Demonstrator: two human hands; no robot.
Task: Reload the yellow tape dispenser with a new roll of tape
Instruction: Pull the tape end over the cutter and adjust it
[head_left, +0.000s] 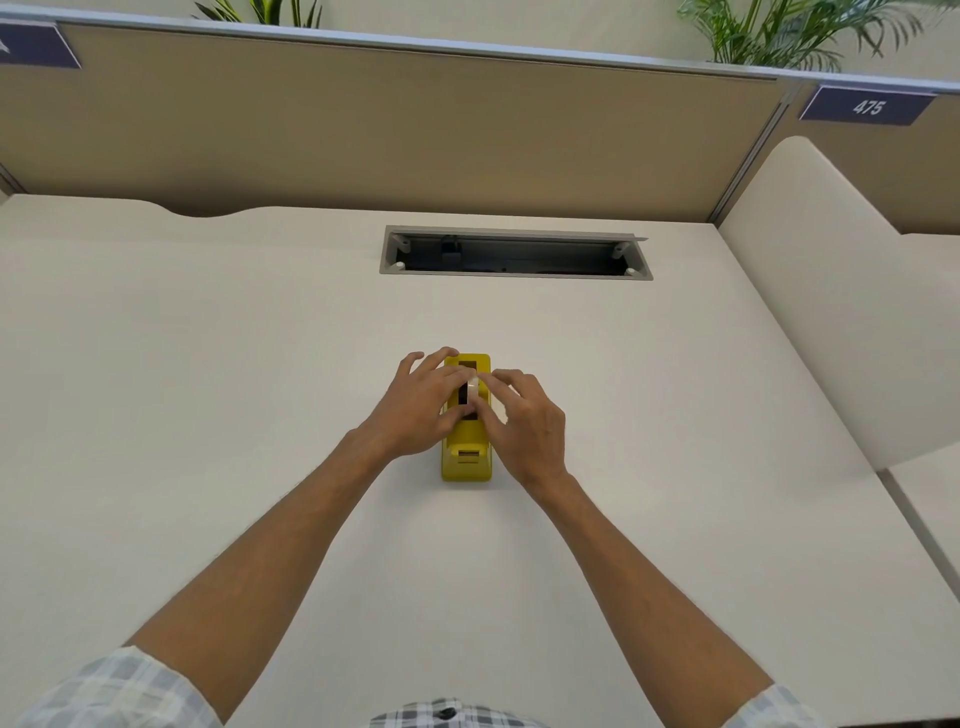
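The yellow tape dispenser (466, 457) stands on the white desk (208, 364), its cutter end toward me. A whitish tape roll (472, 389) sits upright in the dispenser's dark slot, seen edge-on. My left hand (423, 405) rests against the dispenser's left side with its fingers over the top beside the roll. My right hand (524, 421) comes in from the right, its fingertips pinching the roll. Both hands cover much of the dispenser's middle.
A grey cable slot (514, 254) is sunk into the desk behind the dispenser. A tan partition (363, 130) closes the back, and a cream side panel (831, 312) rises at the right. Plants show above the partition.
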